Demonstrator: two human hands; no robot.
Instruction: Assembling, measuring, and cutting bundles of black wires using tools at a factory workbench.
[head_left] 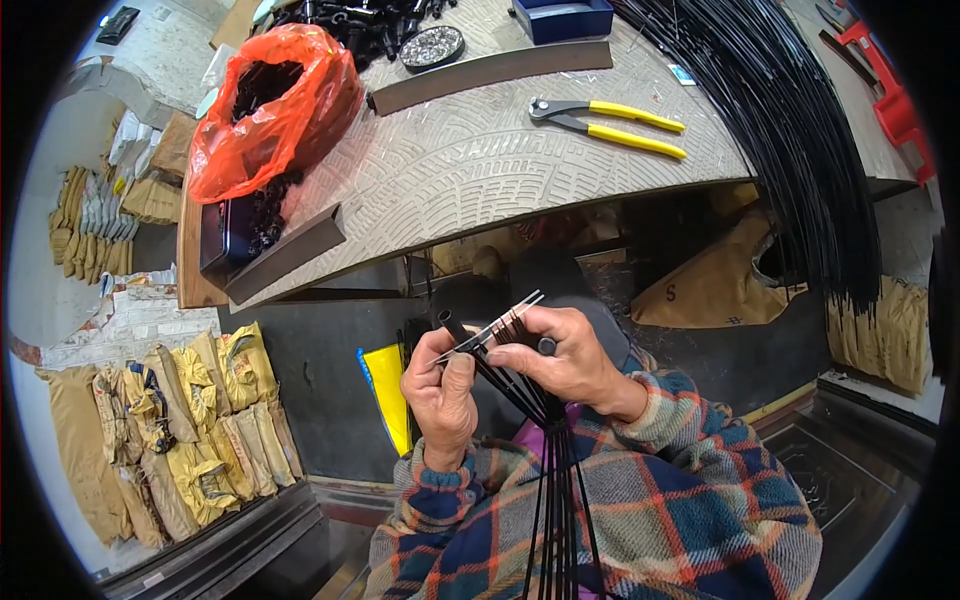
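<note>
Both hands meet over my lap around a bundle of thin black rods [556, 470], which look like umbrella ribs. My left hand [443, 400] is closed, thumb and fingertips pinching the rods' upper ends next to a dark tube [455, 325]. Opposite it, my right hand [565, 360] is closed on the same rods, thumb pressed toward the left thumb. A dark round end [546, 346] pokes out by its fingers. Thin pale strips or wires [518, 308] slant up between the hands; which hand grips them is hard to tell. Below the hands the rods gather together and hang down over my plaid clothing.
On the patterned table [450, 190] lie yellow-handled pincers [630, 125], a red plastic bag [310, 120], a dish of small metal pieces [432, 47], a blue box [565, 20] and metal strips [490, 75]. Long black rods [770, 120] overhang its right edge. Brown sacks [180, 430] stand lower left.
</note>
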